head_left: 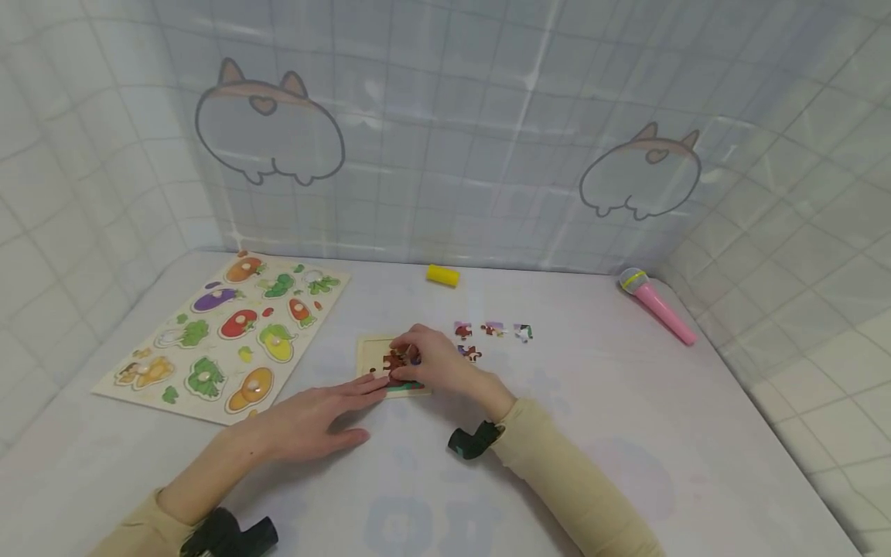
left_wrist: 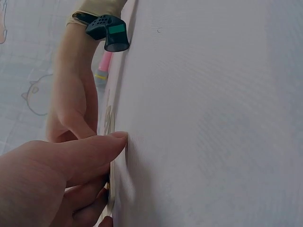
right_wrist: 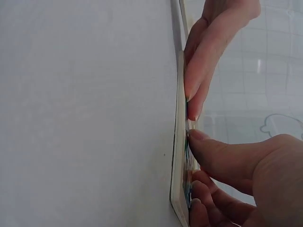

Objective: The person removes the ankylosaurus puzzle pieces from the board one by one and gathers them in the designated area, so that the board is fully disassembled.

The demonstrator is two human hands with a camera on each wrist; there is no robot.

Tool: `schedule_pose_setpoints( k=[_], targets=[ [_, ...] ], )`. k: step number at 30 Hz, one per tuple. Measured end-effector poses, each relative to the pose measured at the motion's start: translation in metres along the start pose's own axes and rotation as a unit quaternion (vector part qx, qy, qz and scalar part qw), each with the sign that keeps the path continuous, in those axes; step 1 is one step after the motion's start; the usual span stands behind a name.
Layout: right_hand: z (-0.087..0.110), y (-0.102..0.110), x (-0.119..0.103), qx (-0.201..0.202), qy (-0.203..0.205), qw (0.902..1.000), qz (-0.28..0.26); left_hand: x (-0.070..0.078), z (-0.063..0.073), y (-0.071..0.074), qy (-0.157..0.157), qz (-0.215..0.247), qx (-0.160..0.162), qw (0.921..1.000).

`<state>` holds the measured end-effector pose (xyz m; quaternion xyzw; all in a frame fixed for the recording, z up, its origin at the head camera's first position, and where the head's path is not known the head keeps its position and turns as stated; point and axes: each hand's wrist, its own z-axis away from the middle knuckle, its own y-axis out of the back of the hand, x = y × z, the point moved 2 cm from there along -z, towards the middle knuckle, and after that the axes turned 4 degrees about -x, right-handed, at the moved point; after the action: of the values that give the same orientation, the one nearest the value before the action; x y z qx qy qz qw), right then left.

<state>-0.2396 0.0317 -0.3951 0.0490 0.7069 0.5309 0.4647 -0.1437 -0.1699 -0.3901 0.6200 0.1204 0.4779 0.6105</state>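
Observation:
A small wooden jigsaw board (head_left: 370, 348) with a pale frame lies flat, partly filled with brown and green pieces. My right hand (head_left: 445, 362) is over its right side, thumb and fingers curled down and pinching a jigsaw piece at its surface; the hand covers most of that piece. In the right wrist view the right thumb (right_wrist: 201, 140) meets the face of the board (right_wrist: 178, 165). My left hand (head_left: 316, 422) reaches in from the left, its straight fingertips resting on the board's lower left part. Loose jigsaw pieces (head_left: 494, 329) lie just right and beyond the right hand.
A large peg board with vegetable pictures (head_left: 233, 333) lies at the left. Behind the jigsaw is a yellow cylinder (head_left: 442, 275). A pink toy microphone (head_left: 657, 305) lies at the far right, near the patterned curtain wall (head_left: 459, 155). Dark cameras (head_left: 475, 441) are strapped to both wrists.

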Motion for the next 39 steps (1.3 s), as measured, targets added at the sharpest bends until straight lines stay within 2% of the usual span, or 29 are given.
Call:
schedule_pose_setpoints(
  k=[5,19,39],
  targets=[
    [0.0003,-0.0024,0.0004,-0.01,-0.012,0.9998,0.012,-0.0002,-0.0007,-0.0005,-0.001,-0.001,0.0,1.0],
    [0.0014,-0.0043,0.0015,-0.021,-0.006,0.9997,0.013,-0.0015,-0.0016,-0.0019,0.0,-0.004,0.0,1.0],
    [0.0026,-0.005,0.0029,-0.016,0.001,0.9999,0.003,-0.0016,-0.0012,-0.0022,0.003,-0.006,0.004,1.0]
  ],
)
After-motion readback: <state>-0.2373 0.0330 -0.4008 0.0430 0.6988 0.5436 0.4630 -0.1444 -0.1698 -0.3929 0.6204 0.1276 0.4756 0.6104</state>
